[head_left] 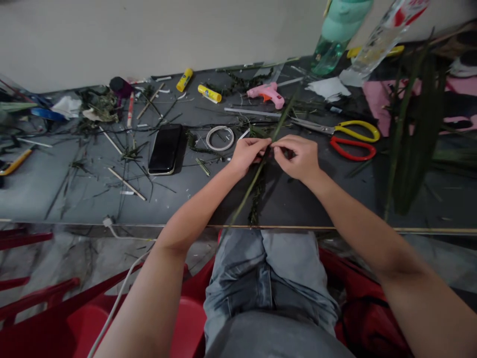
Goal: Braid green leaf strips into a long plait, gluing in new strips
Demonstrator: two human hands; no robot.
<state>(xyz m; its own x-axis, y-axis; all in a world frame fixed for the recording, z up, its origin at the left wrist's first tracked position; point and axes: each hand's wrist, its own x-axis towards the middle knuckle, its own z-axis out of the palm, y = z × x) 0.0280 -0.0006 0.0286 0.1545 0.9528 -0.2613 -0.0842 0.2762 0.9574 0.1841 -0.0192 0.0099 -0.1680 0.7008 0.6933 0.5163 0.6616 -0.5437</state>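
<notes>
A long, narrow green leaf strip (246,195) runs slantwise between my hands, from near the table's front edge up past the fingers. My left hand (246,155) is closed, pinching the strip between thumb and fingers. Close against it, my right hand (301,155) is closed too, its thumb and forefinger meeting at the strip's right side. Whatever small part lies between those fingertips is hard to make out. Below the hands, a dark green crinkled strand (255,201) reaches down to the table edge. Scissors (333,130) with a yellow and a red handle lie just beyond my right hand.
Left of my hands lie a roll of tape (232,138) and a black phone (165,149). Farther back are a pink glue gun (269,93), yellow glue sticks (209,93) and a green bottle (337,40). Broad leaves (417,144) hang over the right side. Plant scraps litter the dark table (186,204).
</notes>
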